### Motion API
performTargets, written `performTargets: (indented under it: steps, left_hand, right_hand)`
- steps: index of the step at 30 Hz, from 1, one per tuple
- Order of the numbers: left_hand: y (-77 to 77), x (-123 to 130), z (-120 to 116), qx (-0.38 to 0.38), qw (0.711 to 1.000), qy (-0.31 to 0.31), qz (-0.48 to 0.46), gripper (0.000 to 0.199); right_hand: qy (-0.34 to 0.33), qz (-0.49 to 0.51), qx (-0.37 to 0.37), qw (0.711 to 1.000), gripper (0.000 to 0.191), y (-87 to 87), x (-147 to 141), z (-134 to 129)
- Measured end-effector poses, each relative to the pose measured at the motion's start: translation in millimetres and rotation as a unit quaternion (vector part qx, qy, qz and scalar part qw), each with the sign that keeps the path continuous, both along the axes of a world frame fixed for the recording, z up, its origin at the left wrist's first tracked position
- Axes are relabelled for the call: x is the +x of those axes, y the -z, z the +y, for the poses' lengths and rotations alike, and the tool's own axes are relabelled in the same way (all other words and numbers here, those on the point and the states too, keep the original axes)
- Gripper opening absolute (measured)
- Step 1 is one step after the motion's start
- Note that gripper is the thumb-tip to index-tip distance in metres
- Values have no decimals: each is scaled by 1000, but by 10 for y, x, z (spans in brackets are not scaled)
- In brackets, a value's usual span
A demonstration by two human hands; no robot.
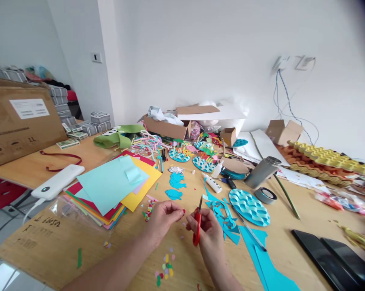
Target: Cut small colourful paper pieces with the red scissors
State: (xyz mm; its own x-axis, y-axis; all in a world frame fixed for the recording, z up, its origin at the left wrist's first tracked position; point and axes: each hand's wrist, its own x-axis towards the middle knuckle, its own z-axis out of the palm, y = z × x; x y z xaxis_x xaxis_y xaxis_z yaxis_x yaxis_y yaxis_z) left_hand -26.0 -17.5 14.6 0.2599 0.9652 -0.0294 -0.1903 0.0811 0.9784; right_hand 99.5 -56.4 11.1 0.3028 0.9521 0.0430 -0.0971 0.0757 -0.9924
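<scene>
My right hand (212, 232) holds red-handled scissors (197, 227), their blades pointing up and away from me. My left hand (162, 220) is closed in a pinch on a small red paper piece (183, 211), a short way left of the scissors. Beyond the hands lie blue paper fish (174, 194). A little heap of red, green and white bits (150, 208) sits just behind my left hand, partly covered by it. Loose coloured paper dots (167, 266) are scattered nearer to me, between my forearms. Blue paper scraps (223, 216) lie right of the scissors.
Coloured paper sheets (109, 182) and a white power bank (58, 182) are at left. To the right are a wavy blue oval (249, 207), a roll of tape (265, 195), a metal flask (262, 171) and dark phones (318, 258). A glue bottle (213, 184) lies beyond my hands.
</scene>
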Motion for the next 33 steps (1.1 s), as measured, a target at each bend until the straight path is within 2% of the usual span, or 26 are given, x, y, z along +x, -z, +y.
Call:
performTargets:
  steps: [5, 13, 18, 25, 30, 33]
  left_hand:
    - [35, 32, -29, 11, 998, 51, 33, 15]
    - [41, -1, -16, 26, 994, 78, 68, 21]
    - [50, -32, 16, 44, 993, 72, 83, 22]
    - [76, -49, 25, 78, 986, 75, 127, 19]
    - [91, -55, 18, 76, 982, 85, 149, 15]
    - [65, -49, 14, 57, 986, 86, 130, 13]
  right_hand:
    - [-13, 0, 13, 1000, 31, 1, 21, -11]
    - [-26, -35, 21, 999, 30, 9, 25, 7]
    - [-51, -25, 3, 998, 34, -29, -7, 10]
    - [-60, -15, 0, 998, 33, 12, 10, 12]
    - [-67, 22, -16, 997, 34, -8, 15, 17]
    - [-73, 53, -28, 996, 35, -38, 10, 10]
